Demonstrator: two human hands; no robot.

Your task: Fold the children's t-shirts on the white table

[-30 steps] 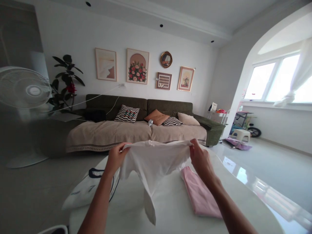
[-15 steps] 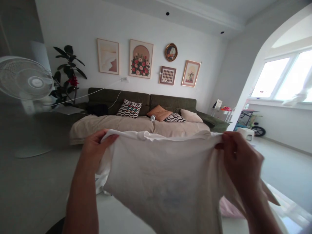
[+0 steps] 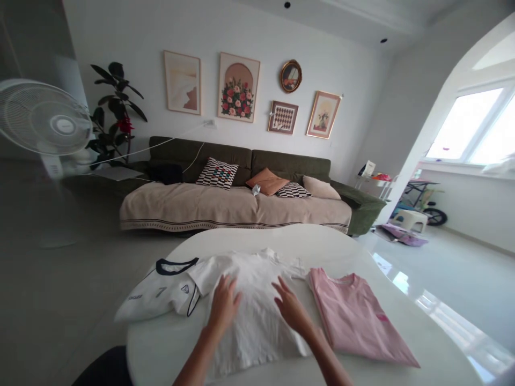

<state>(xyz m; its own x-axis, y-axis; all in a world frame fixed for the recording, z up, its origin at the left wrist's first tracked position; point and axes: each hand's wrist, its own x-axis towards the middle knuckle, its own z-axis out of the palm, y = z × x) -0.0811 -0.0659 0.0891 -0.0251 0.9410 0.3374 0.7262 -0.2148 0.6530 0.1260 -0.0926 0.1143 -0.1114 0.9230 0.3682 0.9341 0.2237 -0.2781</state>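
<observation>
A plain white T-shirt (image 3: 257, 316) lies spread flat on the white round table (image 3: 281, 241). My left hand (image 3: 223, 305) rests flat on its middle left, fingers stretched out. Beside it my right hand (image 3: 290, 306) presses flat on the shirt's middle right, fingers apart. Neither hand holds anything. A folded pink T-shirt (image 3: 356, 319) lies to the right of the white one. At the left a white jersey with navy trim (image 3: 161, 292) hangs partly over the table's edge.
Beyond the table stands a green sofa (image 3: 241, 187) with a beige cover and several cushions. A white standing fan (image 3: 44, 120) and a potted plant (image 3: 115, 115) are at the left. A stool and a bicycle sit by the window at the right.
Both hands let go of the white T-shirt they held up in the air. The shirt now lies flat on the table with both palms on it.
</observation>
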